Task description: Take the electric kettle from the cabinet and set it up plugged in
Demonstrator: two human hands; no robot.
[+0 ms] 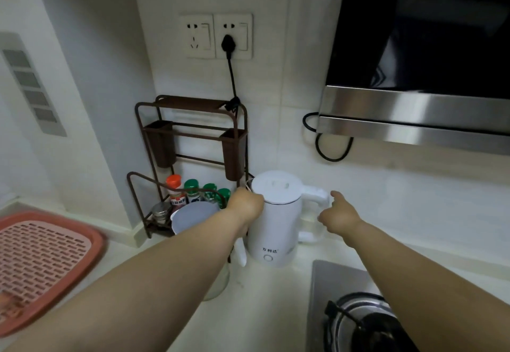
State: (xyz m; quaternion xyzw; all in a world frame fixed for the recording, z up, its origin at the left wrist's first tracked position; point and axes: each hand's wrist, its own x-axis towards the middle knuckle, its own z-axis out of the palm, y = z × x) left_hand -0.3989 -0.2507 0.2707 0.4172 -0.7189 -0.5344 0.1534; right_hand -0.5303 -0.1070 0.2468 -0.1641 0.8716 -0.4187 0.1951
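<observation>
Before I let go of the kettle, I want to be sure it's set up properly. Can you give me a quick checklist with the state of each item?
1. Kettle upright on the counter: ok.
2. Lid seated: ok.
3. Black plug in the right wall socket: ok.
4. That cord reaches the kettle: cannot tell, it drops behind the brown rack.
5. Kettle clear of the stove burner: ok.
6. Left hand at the rim, right hand by the handle; grip: cannot tell.

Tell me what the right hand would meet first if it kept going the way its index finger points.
Probably the kettle handle: the right hand has its index finger extended up and left at the handle's top, very close or already touching. Depth is unclear from this one view.
</observation>
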